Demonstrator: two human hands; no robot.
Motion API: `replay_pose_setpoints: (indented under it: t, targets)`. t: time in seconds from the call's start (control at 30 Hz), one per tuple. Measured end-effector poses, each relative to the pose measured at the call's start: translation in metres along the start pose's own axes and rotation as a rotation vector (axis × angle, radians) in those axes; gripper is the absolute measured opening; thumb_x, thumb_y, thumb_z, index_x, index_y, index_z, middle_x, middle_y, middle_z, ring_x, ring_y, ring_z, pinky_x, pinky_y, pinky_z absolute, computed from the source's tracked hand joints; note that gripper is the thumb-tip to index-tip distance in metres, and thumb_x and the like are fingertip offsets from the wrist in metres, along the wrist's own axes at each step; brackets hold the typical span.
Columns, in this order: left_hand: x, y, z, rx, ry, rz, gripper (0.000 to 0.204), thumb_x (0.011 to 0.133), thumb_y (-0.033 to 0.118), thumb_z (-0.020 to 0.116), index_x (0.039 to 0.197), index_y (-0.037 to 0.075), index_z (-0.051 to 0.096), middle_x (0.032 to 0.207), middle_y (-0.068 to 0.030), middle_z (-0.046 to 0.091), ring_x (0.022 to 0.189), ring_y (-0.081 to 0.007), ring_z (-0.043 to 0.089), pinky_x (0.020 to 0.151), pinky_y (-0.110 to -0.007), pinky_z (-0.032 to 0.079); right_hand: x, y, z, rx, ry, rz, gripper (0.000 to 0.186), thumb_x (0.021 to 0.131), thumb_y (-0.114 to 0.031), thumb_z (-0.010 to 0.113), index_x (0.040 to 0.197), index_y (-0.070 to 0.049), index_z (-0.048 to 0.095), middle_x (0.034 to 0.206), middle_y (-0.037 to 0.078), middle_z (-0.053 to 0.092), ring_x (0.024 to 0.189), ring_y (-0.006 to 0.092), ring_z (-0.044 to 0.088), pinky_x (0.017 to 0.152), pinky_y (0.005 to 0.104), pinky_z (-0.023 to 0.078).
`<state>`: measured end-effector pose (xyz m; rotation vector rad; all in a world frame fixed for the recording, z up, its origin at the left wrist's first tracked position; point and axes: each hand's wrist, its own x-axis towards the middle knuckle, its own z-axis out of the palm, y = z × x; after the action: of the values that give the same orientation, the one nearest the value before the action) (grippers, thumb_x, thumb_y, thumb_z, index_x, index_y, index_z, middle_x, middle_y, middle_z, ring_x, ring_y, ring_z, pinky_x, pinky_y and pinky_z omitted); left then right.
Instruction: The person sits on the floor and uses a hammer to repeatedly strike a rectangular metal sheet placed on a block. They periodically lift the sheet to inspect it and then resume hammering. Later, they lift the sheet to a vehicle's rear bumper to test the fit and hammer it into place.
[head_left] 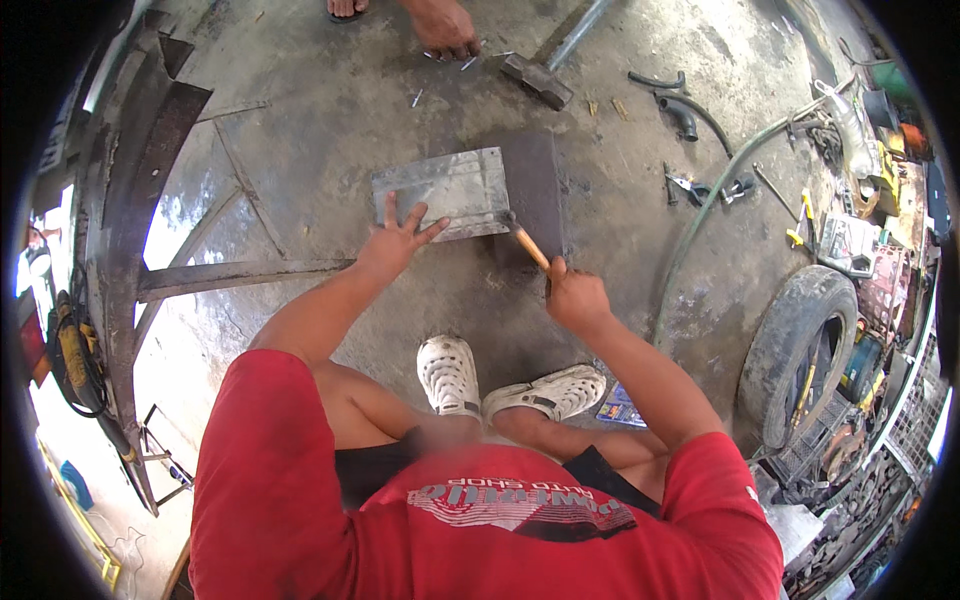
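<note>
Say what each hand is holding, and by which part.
Right hand: small hammer, gripped near the end of its wooden handle. Left hand: fingers spread on top of the metal plate, no grip around it visible.

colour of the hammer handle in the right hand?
The handle in the right hand is light orange-brown; it shows in the head view.

Soft daylight here, glaring blown-out white well left of the metal plate (440, 185)! Below it, a patch blurs; all around, edges curve into black.
</note>
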<state>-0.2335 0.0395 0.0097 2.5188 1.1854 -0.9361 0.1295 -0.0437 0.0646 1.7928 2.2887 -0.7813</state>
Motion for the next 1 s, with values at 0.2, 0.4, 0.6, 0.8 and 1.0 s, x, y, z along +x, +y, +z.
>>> replay_pose_setpoints:
  t: [0.2,0.4,0.6,0.8,1.0]
  targets:
    - [0.001,0.008,-0.005,0.002,0.017,-0.003,0.106,0.097,-0.007,0.056,0.172,0.047,0.006,0.178,-0.0126,0.018,0.154,-0.0655,0.022,0.09,-0.061,0.067,-0.023,0.024,0.019,0.003,0.043,-0.054,0.018,0.101,-0.021,0.06,0.108,-0.006,0.053,0.085,0.02,0.072,0.082,0.0409,0.072,0.075,0.0536,0.057]
    - [0.003,0.005,-0.012,0.021,0.015,-0.028,0.104,0.097,-0.006,0.056,0.172,0.047,0.006,0.178,-0.0133,0.019,0.154,-0.0646,0.023,0.09,-0.06,0.065,-0.021,0.02,0.017,0.045,0.041,0.009,0.021,0.099,-0.02,0.063,0.11,-0.006,0.052,0.086,0.02,0.072,0.081,0.0422,0.072,0.076,0.0551,0.057]
    - [0.001,0.003,-0.001,0.0,0.055,-0.028,0.101,0.099,-0.003,0.056,0.172,0.047,0.008,0.176,-0.0144,0.023,0.155,-0.0632,0.023,0.099,-0.065,0.06,-0.022,0.007,0.02,0.11,0.173,-0.06,0.022,0.099,-0.019,0.063,0.112,-0.005,0.051,0.086,0.02,0.073,0.082,0.0422,0.073,0.074,0.0552,0.057]
    - [-0.005,-0.001,-0.004,-0.007,0.087,-0.018,0.095,0.1,0.001,0.056,0.172,0.045,0.013,0.173,-0.0158,0.028,0.155,-0.0634,0.022,0.107,-0.07,0.052,0.01,0.011,-0.02,0.191,0.176,0.224,0.026,0.101,-0.021,0.066,0.116,-0.006,0.051,0.082,0.023,0.073,0.076,0.0466,0.072,0.069,0.0583,0.056]
    - [-0.027,0.001,-0.039,-0.082,0.228,0.019,0.092,0.097,0.0,0.059,0.172,0.037,0.021,0.162,-0.0176,0.044,0.154,-0.0513,0.035,0.112,-0.062,0.049,0.009,0.031,-0.075,0.33,0.462,0.31,0.03,0.103,-0.027,0.066,0.121,-0.007,0.053,0.085,0.025,0.072,0.08,0.0513,0.07,0.071,0.0597,0.054]
